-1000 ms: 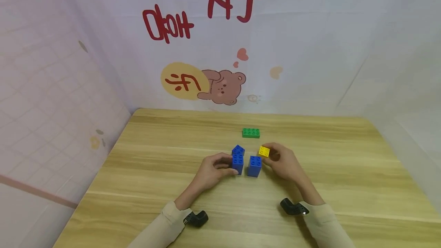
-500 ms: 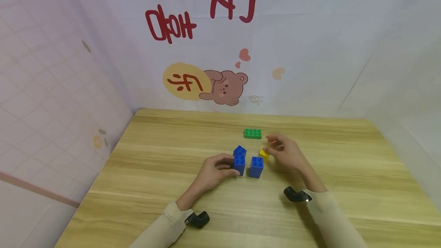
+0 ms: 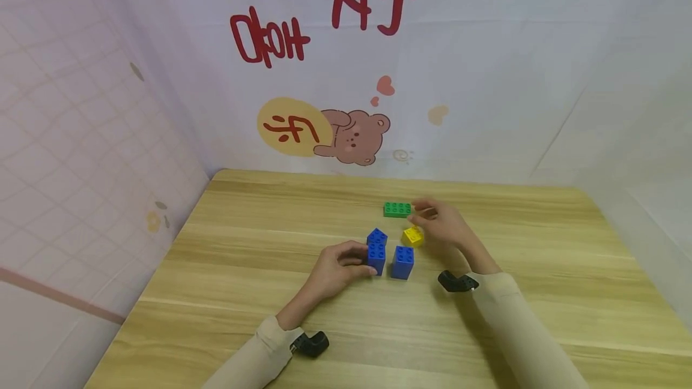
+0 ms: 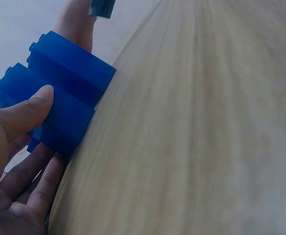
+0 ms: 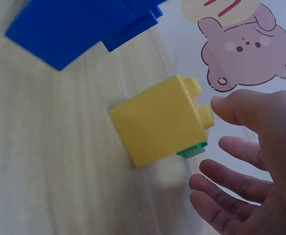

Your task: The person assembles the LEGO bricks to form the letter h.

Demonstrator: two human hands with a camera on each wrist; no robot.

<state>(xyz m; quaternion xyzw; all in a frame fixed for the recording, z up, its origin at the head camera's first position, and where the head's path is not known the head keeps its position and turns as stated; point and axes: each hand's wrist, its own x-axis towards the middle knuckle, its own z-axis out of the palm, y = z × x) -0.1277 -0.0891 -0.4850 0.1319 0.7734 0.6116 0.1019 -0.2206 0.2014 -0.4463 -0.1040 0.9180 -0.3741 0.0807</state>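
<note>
A wooden bench (image 3: 259, 209) has its far left corner where a pale, grid-patterned left wall (image 3: 70, 137) meets a white printed backdrop (image 3: 486, 89) along the far edge. From the left edge reaches a cream left sleeve (image 3: 248, 353) with a black wrist device (image 3: 310, 344). The left hand (image 3: 332, 269) pinches an upright blue block (image 3: 376, 262) near the bench's middle. That block partly hides a blue block with a pointed top (image 3: 376, 235) behind it (whether they touch is unclear). Nearer the far edge lies a flat green block (image 3: 397, 210), under the backdrop's brown bear (image 3: 357, 137). Next rightward, a second upright blue block (image 3: 402, 264) stands between the near edge and a yellow block (image 3: 413, 237). The right hand (image 3: 443, 227) comes from the right, fingers spread and gripping nothing, its thumb close to the yellow block's studs, other fingers beside the green block.
</note>
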